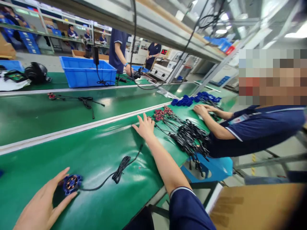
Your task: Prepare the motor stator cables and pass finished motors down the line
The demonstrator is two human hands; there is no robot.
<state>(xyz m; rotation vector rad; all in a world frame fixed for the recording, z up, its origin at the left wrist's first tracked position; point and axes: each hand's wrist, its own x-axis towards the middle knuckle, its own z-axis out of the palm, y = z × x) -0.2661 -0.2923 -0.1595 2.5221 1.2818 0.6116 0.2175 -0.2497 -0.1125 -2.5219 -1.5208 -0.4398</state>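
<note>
At the lower left, my left hand (45,198) has its thumb and index finger on either side of a blue round motor part (72,184) with copper windings. A black cable (121,169), bundled partway along, runs from this part across the green mat. Farther forward, my right hand (145,127) is spread, its fingertips beside a cluster of red-and-copper coil parts (164,113). Whether the fingers touch the nearest coil, I cannot tell. Black cables (190,135) from those coils lie heaped to the right, some hanging over the table edge.
A co-worker's hands (202,110) are at the right, near a pile of blue plastic parts (184,101). Beyond a white rail (96,124) lies another cabled coil (51,96). A blue bin (88,75) stands farther back. A blue stool (220,166) and a cardboard box (259,204) are at right.
</note>
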